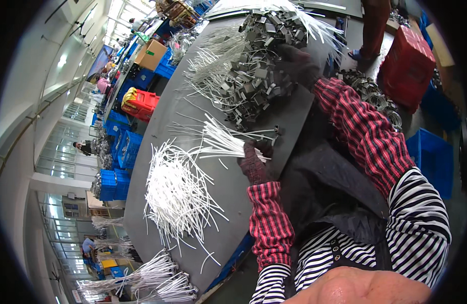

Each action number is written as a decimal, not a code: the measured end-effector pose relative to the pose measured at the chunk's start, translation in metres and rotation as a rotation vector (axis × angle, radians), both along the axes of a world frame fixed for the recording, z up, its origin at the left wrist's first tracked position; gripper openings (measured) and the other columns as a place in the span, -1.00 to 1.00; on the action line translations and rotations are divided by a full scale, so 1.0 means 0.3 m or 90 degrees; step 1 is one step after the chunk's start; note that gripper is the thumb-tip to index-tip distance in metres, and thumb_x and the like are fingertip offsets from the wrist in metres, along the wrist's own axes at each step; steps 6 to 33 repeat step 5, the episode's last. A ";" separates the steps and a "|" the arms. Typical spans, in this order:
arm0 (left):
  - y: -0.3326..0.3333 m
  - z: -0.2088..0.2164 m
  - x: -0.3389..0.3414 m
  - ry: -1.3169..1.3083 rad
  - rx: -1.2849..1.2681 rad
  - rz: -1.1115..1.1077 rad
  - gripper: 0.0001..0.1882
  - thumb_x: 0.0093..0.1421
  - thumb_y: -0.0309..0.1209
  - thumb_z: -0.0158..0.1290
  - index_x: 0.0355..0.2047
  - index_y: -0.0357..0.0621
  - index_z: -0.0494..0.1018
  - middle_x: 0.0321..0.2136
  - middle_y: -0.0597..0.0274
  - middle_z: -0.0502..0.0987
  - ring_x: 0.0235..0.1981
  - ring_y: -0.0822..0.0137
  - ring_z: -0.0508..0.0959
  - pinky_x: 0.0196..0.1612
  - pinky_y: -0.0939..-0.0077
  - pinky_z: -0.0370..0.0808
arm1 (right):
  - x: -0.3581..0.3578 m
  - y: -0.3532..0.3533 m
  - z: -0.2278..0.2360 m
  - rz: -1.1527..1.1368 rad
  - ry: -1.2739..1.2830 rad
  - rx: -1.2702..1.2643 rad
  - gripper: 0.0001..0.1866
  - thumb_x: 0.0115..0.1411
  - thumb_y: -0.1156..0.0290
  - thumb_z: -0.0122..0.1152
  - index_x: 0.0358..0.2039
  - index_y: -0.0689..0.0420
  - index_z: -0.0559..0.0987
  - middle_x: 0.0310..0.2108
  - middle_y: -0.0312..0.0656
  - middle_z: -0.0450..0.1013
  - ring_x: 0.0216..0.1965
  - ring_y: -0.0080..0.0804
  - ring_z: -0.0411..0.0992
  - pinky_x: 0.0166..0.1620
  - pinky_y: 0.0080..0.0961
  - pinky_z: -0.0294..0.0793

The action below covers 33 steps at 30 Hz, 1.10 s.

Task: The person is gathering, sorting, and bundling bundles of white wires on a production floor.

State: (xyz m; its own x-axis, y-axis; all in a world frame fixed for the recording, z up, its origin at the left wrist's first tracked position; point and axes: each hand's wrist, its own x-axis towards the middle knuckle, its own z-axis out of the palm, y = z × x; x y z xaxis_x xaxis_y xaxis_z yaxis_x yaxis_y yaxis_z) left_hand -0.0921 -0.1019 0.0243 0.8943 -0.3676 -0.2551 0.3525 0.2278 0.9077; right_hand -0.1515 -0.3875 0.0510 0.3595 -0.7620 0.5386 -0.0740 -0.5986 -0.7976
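Observation:
My left hand (256, 158), in a dark glove, is closed around a bundle of thin white tubes (226, 140) that fan out over the grey table (157, 126). A small dark metal piece (277, 129) on a thin lead lies just beyond that hand. My right hand (300, 65), also gloved, is at the edge of a heap of small metal clip-like parts (258, 73) with pale leads. Its fingers are dark and blurred, so what they hold is hidden. A loose pile of white tubes (175, 190) lies on the table left of my left hand.
A red crate (408, 66) and an empty-looking blue bin (431, 157) stand at the right. Coiled metal parts (370, 93) lie past my right forearm. Bundles of white leads (157, 278) lie at the lower left. A person's leg (373, 28) shows at the top right.

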 end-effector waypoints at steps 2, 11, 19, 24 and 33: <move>-0.007 0.001 0.014 -0.063 0.028 -0.076 -0.74 0.26 -0.27 0.09 -0.22 -0.23 0.50 -0.39 0.09 0.57 -0.40 0.27 0.61 -0.37 0.39 0.61 | -0.040 0.009 -0.052 0.079 -0.056 -0.067 -0.44 0.10 0.19 0.38 0.06 0.18 0.48 -0.09 -0.03 0.54 -0.09 -0.21 0.55 -0.08 -0.24 0.58; -0.016 -0.019 0.001 -0.154 0.008 -0.198 -0.72 0.25 -0.25 0.13 -0.22 -0.23 0.50 -0.37 0.04 0.57 -0.35 0.24 0.61 -0.31 0.38 0.63 | -0.107 0.007 -0.111 0.330 -0.132 0.101 -0.40 0.14 0.19 0.36 0.15 0.13 0.43 0.07 0.01 0.43 0.02 -0.09 0.46 0.01 -0.06 0.51; -0.016 -0.019 0.001 -0.154 0.008 -0.198 -0.72 0.25 -0.25 0.13 -0.22 -0.23 0.50 -0.37 0.04 0.57 -0.35 0.24 0.61 -0.31 0.38 0.63 | -0.107 0.007 -0.111 0.330 -0.132 0.101 -0.40 0.14 0.19 0.36 0.15 0.13 0.43 0.07 0.01 0.43 0.02 -0.09 0.46 0.01 -0.06 0.51; -0.016 -0.019 0.001 -0.154 0.008 -0.198 -0.72 0.25 -0.25 0.13 -0.22 -0.23 0.50 -0.37 0.04 0.57 -0.35 0.24 0.61 -0.31 0.38 0.63 | -0.107 0.007 -0.111 0.330 -0.132 0.101 -0.40 0.14 0.19 0.36 0.15 0.13 0.43 0.07 0.01 0.43 0.02 -0.09 0.46 0.01 -0.06 0.51; -0.016 -0.019 0.001 -0.154 0.008 -0.198 -0.72 0.25 -0.25 0.13 -0.22 -0.23 0.50 -0.37 0.04 0.57 -0.35 0.24 0.61 -0.31 0.38 0.63 | -0.107 0.007 -0.111 0.330 -0.132 0.101 -0.40 0.14 0.19 0.36 0.15 0.13 0.43 0.07 0.01 0.43 0.02 -0.09 0.46 0.01 -0.06 0.51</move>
